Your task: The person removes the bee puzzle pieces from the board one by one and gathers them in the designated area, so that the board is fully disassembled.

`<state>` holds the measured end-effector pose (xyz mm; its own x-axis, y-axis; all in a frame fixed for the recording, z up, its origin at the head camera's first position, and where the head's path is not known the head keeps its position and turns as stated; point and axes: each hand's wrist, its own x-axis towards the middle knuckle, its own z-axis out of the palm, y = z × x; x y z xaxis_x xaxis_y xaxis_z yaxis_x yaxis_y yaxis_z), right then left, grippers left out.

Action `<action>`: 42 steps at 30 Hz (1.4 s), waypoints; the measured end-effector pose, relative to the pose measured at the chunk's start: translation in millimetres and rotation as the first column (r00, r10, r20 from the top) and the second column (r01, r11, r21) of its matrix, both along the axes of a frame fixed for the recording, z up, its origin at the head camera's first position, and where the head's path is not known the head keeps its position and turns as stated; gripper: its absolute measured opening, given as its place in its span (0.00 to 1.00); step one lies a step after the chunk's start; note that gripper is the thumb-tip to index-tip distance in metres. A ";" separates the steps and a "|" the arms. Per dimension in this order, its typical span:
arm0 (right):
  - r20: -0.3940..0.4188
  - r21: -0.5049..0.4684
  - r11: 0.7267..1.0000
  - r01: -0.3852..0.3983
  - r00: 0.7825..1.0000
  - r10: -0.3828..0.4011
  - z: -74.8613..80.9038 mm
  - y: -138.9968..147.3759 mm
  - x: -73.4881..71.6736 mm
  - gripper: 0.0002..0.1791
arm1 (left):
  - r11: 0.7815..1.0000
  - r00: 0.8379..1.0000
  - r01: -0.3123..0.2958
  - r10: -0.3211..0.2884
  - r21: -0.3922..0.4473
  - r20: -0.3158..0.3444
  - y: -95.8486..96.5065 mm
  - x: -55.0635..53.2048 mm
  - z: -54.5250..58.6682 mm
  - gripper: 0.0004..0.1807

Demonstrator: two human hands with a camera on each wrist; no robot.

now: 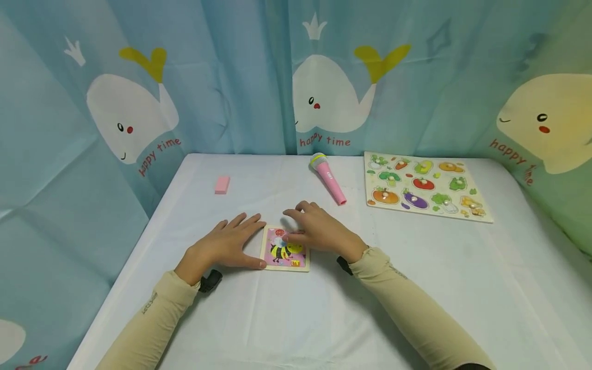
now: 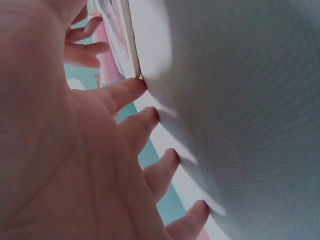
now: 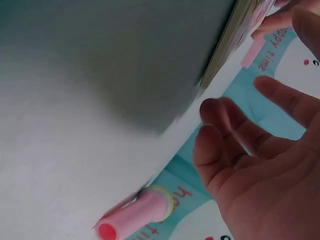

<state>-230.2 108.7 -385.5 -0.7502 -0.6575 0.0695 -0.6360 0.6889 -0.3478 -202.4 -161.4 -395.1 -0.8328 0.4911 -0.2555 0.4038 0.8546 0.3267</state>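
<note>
A small square bee picture puzzle (image 1: 276,261) with a pale wooden frame lies flat on the white table. My left hand (image 1: 226,245) is spread on its left side, the thumb at the lower left corner and the index fingertip at the upper left one. In the left wrist view, the fingertips (image 2: 150,114) rest on the cloth by the frame's edge. Over the puzzle's upper right part hovers my right hand (image 1: 321,228), fingers loosely bent and thumb apart from them. Between those fingers (image 3: 212,150) nothing shows in the right wrist view. The right hand covers the picture's upper right corner.
Behind the hands lies a pink toy microphone (image 1: 330,180), with a small pink block (image 1: 222,185) at the back left. A vegetable knob puzzle board (image 1: 405,185) sits at the back right. Blue whale-print curtains (image 1: 250,77) border the white table (image 1: 398,288).
</note>
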 end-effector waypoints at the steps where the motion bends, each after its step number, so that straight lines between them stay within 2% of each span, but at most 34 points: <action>1: 0.005 0.002 1.000 -0.015 1.000 0.015 0.4 -1.6 -0.3 0.34 | 1.000 1.000 0.001 -0.001 0.003 0.001 0.1 -0.1 0.5 0.59; 8: 0.012 0.007 0.990 -0.144 0.990 0.144 0.7 -13.4 -3.9 0.24 | 1.000 1.000 0.011 -0.011 0.014 0.021 0.8 0.1 3.1 0.58; 16: 0.031 0.019 0.970 -0.243 0.970 0.243 1.6 -24.3 -8.5 0.14 | 1.000 1.000 0.013 -0.013 0.017 0.028 2.0 0.1 3.7 0.59; 21: 0.049 0.087 0.960 -0.264 0.964 0.261 4.4 -30.1 -15.2 0.14 | 1.000 0.999 0.015 -0.016 0.027 0.028 2.1 -0.6 2.5 0.58; 28: 0.062 0.180 0.929 -0.323 0.947 0.316 12.5 -32.6 -26.5 0.18 | 1.000 0.999 0.011 -0.012 0.013 0.040 1.9 -1.7 3.9 0.59; 34: 0.110 0.188 0.924 -0.332 0.942 0.316 16.1 -39.2 -29.7 0.19 | 1.000 0.999 0.001 -0.002 0.013 0.042 1.7 -2.8 4.4 0.59; 42: 0.199 0.105 0.960 -0.259 0.952 0.235 8.6 -47.9 -25.5 0.14 | 1.000 0.999 -0.006 0.005 0.018 0.051 -0.6 -1.2 2.3 0.61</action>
<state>-255.7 60.8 -376.8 -0.5553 -0.8178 -0.1508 -0.7256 0.5651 -0.3926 -203.6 -162.0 -392.8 -0.8214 0.4917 -0.2889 0.3817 0.8504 0.3623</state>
